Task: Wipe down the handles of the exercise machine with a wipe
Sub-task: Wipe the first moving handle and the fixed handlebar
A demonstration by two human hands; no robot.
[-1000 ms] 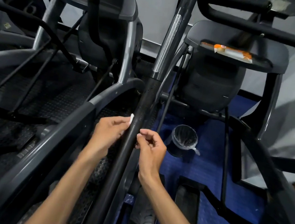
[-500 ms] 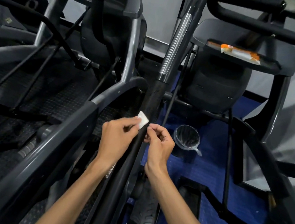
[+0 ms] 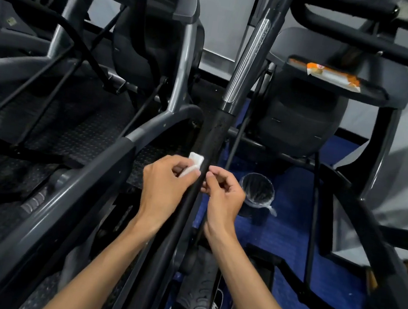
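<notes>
On the handle (image 3: 212, 140), wipe (image 3: 192, 164) now slightly higher

Black and grey machine, blue floor
White wipe (image 3: 194, 163); black handle (image 3: 212, 140) with chrome section above; orange-and-white packet (image 3: 333, 77); blue floor (image 3: 291, 234).

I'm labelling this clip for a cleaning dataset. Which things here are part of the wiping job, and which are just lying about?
Part of the job:
- white wipe, pinched in the left hand
- black handle bar it is pressed against
- right hand, fingertips at the bar's other side

Just lying about:
- orange-and-white packet on the machine's tray
- lined bin on the blue floor
</notes>
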